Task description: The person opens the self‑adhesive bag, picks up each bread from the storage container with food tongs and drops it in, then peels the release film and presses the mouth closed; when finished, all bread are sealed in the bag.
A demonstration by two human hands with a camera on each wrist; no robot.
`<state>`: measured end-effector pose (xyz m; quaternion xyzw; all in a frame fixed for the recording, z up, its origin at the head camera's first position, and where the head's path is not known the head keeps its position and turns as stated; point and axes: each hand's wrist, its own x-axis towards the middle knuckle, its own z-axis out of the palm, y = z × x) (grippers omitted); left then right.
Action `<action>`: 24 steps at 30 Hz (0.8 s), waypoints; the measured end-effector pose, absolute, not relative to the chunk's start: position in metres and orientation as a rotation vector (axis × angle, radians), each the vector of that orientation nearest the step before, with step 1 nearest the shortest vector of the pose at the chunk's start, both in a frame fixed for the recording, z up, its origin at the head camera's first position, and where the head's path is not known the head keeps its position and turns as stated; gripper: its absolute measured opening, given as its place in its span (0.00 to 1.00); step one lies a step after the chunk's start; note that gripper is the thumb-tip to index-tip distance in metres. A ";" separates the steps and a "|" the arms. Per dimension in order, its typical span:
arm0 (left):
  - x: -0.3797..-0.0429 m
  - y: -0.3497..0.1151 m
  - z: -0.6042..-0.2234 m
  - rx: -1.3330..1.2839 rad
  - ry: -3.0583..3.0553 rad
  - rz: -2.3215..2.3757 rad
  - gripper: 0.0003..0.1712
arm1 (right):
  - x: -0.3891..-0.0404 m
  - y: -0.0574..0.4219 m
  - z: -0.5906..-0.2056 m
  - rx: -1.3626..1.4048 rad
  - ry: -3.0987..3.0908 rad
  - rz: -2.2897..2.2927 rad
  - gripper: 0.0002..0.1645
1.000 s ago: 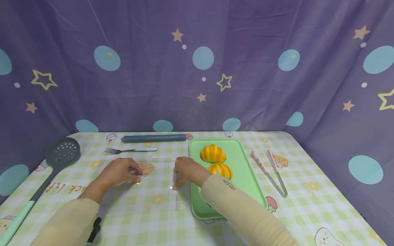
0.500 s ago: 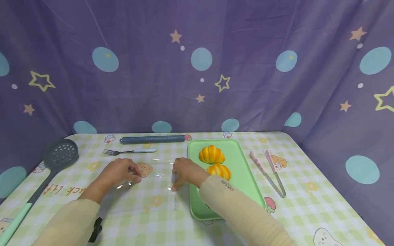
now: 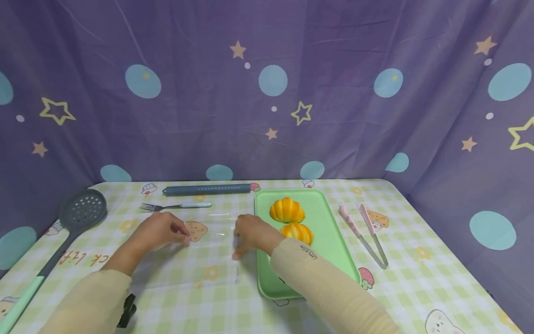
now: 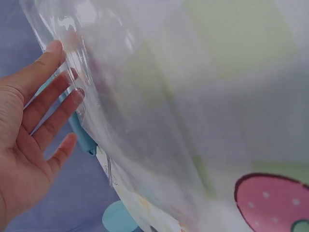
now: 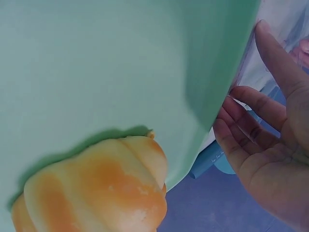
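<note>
A clear plastic bag [image 3: 217, 236] lies flat on the checked cloth between my hands. My left hand [image 3: 160, 232] pinches the bag's left part between thumb and fingertips. In the left wrist view the film [image 4: 130, 92] rises in a glossy sheet from those fingertips. My right hand [image 3: 254, 234] is at the bag's right edge, thumb and fingers apart, the fingertips down on the edge. The right wrist view shows that hand [image 5: 270, 121] right beside the green tray [image 5: 96, 72], its fingertips along the tray's outer side.
Two orange-and-yellow bread rolls [image 3: 288, 210] lie on the green tray [image 3: 329, 260]. Pink-tipped tongs [image 3: 371, 241] are to its right. A fork [image 3: 179, 205] and a dark blue ridged bar [image 3: 208, 189] lie behind the bag. A slotted skimmer [image 3: 83, 211] lies at the left, against a purple curtain [image 3: 350, 130].
My left hand has shifted slightly left and away from me, and the shiny fold under it is gone. My right hand has stayed at the bag's right edge.
</note>
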<state>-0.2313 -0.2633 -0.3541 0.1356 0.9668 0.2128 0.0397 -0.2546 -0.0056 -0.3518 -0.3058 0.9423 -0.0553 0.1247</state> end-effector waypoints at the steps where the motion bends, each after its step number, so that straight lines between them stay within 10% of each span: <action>1: -0.231 -0.264 -0.354 0.415 2.972 0.651 0.03 | -0.255 -0.006 -0.352 -0.894 2.746 -0.157 0.32; 24: -0.226 -0.272 -0.343 0.532 2.965 0.769 0.04 | -0.257 -0.006 -0.354 -0.891 2.737 -0.182 0.32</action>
